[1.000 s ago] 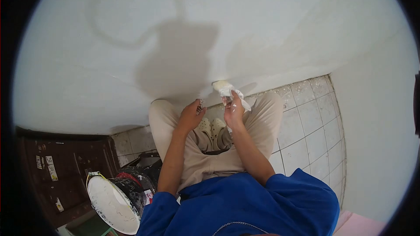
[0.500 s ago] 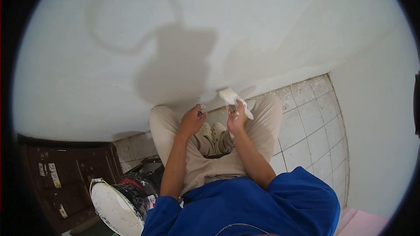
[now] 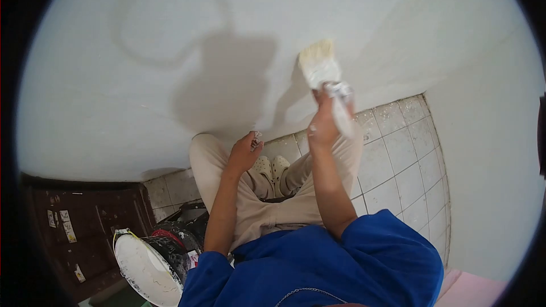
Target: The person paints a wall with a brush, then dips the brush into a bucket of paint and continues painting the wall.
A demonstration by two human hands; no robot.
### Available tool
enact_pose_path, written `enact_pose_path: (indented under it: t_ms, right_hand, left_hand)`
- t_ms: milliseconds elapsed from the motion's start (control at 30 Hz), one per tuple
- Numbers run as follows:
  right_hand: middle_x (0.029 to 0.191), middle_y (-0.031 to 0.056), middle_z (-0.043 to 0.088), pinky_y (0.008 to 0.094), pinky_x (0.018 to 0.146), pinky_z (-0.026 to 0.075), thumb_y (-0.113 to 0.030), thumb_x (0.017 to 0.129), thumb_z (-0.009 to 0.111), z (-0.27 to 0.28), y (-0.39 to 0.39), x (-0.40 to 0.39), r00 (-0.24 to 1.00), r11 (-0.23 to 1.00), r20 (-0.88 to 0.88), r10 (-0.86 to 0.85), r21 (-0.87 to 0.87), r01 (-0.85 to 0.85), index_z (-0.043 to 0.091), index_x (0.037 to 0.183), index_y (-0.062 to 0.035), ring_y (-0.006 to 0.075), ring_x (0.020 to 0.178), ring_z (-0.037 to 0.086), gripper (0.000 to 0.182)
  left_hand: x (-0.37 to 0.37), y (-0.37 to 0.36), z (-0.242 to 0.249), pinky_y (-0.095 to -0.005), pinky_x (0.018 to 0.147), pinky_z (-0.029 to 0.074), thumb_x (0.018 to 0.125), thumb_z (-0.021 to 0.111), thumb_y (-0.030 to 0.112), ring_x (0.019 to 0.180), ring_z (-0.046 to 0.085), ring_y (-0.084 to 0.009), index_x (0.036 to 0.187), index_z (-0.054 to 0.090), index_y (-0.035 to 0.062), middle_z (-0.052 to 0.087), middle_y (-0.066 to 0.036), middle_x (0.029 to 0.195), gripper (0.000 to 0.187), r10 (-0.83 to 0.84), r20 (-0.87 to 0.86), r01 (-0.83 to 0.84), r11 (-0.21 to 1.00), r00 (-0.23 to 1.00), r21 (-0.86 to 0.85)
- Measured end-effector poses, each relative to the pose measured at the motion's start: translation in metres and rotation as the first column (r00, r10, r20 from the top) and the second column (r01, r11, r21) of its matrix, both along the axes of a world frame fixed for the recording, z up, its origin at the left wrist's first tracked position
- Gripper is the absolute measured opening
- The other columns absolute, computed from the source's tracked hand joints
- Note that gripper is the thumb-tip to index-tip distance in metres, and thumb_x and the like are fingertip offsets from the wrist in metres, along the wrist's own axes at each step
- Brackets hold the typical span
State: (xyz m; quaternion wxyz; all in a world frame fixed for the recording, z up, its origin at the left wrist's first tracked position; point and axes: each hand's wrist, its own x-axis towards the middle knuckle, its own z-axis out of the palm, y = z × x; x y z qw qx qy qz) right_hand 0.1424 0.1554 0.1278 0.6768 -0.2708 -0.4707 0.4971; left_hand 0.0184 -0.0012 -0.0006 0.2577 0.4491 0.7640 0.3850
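A wide paintbrush (image 3: pixel 323 71) with pale yellow bristles and a white-smeared body is gripped in my right hand (image 3: pixel 325 125). Its bristles point up against or close before the white wall (image 3: pixel 375 28), where it casts a shadow. White flecks mark the back of that hand. My left hand (image 3: pixel 245 152) hangs over my left knee with its fingers curled and white stuff on them; I cannot tell whether they hold anything. Below and to the left stands a paint-splashed black bucket (image 3: pixel 181 250), its open mouth showing white paint (image 3: pixel 149 270).
My knees are bent close to the wall, with pale clogs (image 3: pixel 278 166) on my feet. Splattered floor tiles (image 3: pixel 392 165) run to the right, up to another white wall (image 3: pixel 489 153). A dark brown door (image 3: pixel 91 222) with stickers is at the left. Something pink (image 3: pixel 472 290) lies at the lower right.
My right hand has lifted the paintbrush upward and slightly right, from near my knee to higher along the wall. My left hand has stayed almost in place.
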Motion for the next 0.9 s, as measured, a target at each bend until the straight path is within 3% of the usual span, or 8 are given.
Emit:
enact_pose_path:
  t_ms: [67, 200, 333, 467, 567, 667, 800, 900]
  right_hand:
    - [0.095, 0.0113, 0.066, 0.0351, 0.077, 0.051, -0.009, 0.093, 0.060, -0.059, -0.008, 0.004, 0.799, 0.907, 0.497, -0.339, 0.397, 0.137, 0.065, 0.095, 0.0010, 0.0213, 0.086, 0.064, 0.011]
    - [0.089, 0.0115, 0.066, 0.0330, 0.073, 0.050, -0.004, 0.090, 0.062, -0.166, -0.029, 0.021, 0.885, 0.997, 0.460, -0.074, 0.064, 0.049, 0.067, 0.097, 0.0036, 0.0199, 0.082, 0.063, 0.012]
    - [0.086, 0.0112, 0.066, 0.0322, 0.072, 0.049, -0.003, 0.088, 0.064, -0.112, -0.003, 0.023, 0.863, 0.995, 0.502, -0.051, 0.102, -0.001, 0.067, 0.097, 0.0033, 0.0192, 0.082, 0.063, 0.011]
    - [0.093, 0.0111, 0.065, 0.0369, 0.083, 0.058, 0.000, 0.092, 0.061, -0.008, 0.013, 0.027, 0.902, 0.956, 0.338, -0.267, 0.214, 0.202, 0.063, 0.099, 0.0037, 0.0175, 0.084, 0.064, 0.009]
    - [0.093, 0.0120, 0.067, 0.0365, 0.079, 0.056, -0.004, 0.093, 0.061, 0.025, 0.017, 0.030, 0.986, 0.929, -0.022, -0.165, 0.333, 0.163, 0.066, 0.097, 0.0025, 0.0210, 0.084, 0.066, 0.009]
    - [0.088, 0.0146, 0.067, 0.0366, 0.075, 0.052, -0.007, 0.085, 0.063, -0.010, 0.019, 0.027, 0.773, 0.847, 0.505, -0.384, 0.526, 0.078, 0.070, 0.093, -0.0024, 0.0289, 0.081, 0.066, 0.012]
    - [0.089, 0.0148, 0.069, 0.0363, 0.078, 0.052, -0.003, 0.084, 0.062, -0.114, -0.001, 0.029, 0.751, 0.964, 0.652, -0.102, 0.251, -0.087, 0.071, 0.096, -0.0012, 0.0277, 0.083, 0.067, 0.015]
    - [0.090, 0.0132, 0.069, 0.0346, 0.078, 0.051, -0.005, 0.086, 0.065, -0.133, -0.019, 0.041, 0.758, 0.971, 0.613, 0.221, -0.212, -0.112, 0.071, 0.099, -0.0014, 0.0233, 0.083, 0.066, 0.015]
  left_hand:
    - [-0.001, -0.002, -0.006, -0.0425, 0.076, 0.049, 0.091, 0.061, 0.021, 0.083, 0.063, -0.0354, 0.109, 0.056, -0.0011, 0.066, -0.019, 0.091, 0.029, 0.003, -0.023, -0.003, 1.000, 1.000, -0.003]
    - [-0.002, -0.010, -0.006, -0.0437, 0.076, 0.049, 0.091, 0.061, 0.022, 0.084, 0.063, -0.0364, 0.110, 0.055, -0.0009, 0.066, -0.019, 0.091, 0.030, 0.022, -0.017, -0.023, 0.999, 1.000, -0.049]
    - [-0.003, -0.008, -0.003, -0.0443, 0.075, 0.049, 0.091, 0.061, 0.023, 0.084, 0.063, -0.0370, 0.109, 0.055, -0.0005, 0.066, -0.020, 0.090, 0.030, 0.023, -0.036, -0.024, 0.999, 0.999, -0.034]
    - [-0.004, -0.006, -0.004, -0.0382, 0.079, 0.051, 0.093, 0.062, 0.021, 0.087, 0.066, -0.0303, 0.109, 0.056, -0.0015, 0.067, -0.018, 0.092, 0.028, -0.012, -0.026, 0.010, 0.997, 1.000, -0.071]
    - [-0.005, -0.005, -0.009, -0.0384, 0.078, 0.051, 0.092, 0.062, 0.021, 0.085, 0.066, -0.0307, 0.109, 0.056, -0.0018, 0.067, -0.018, 0.092, 0.028, 0.009, -0.032, -0.010, 1.000, 0.999, -0.023]
    - [-0.005, -0.006, 0.000, -0.0385, 0.077, 0.051, 0.092, 0.062, 0.021, 0.084, 0.066, -0.0311, 0.110, 0.056, -0.0015, 0.067, -0.019, 0.091, 0.029, 0.004, -0.013, -0.005, 1.000, 1.000, -0.013]
    - [-0.007, -0.006, -0.002, -0.0452, 0.076, 0.049, 0.091, 0.061, 0.023, 0.085, 0.064, -0.0381, 0.107, 0.055, -0.0013, 0.066, -0.020, 0.092, 0.030, 0.035, -0.029, -0.035, 0.999, 0.999, 0.000]
    - [-0.002, -0.012, -0.005, -0.0457, 0.075, 0.049, 0.091, 0.061, 0.023, 0.085, 0.063, -0.0386, 0.106, 0.055, -0.0013, 0.066, -0.020, 0.091, 0.029, 0.036, -0.010, -0.036, 0.999, 0.999, -0.025]
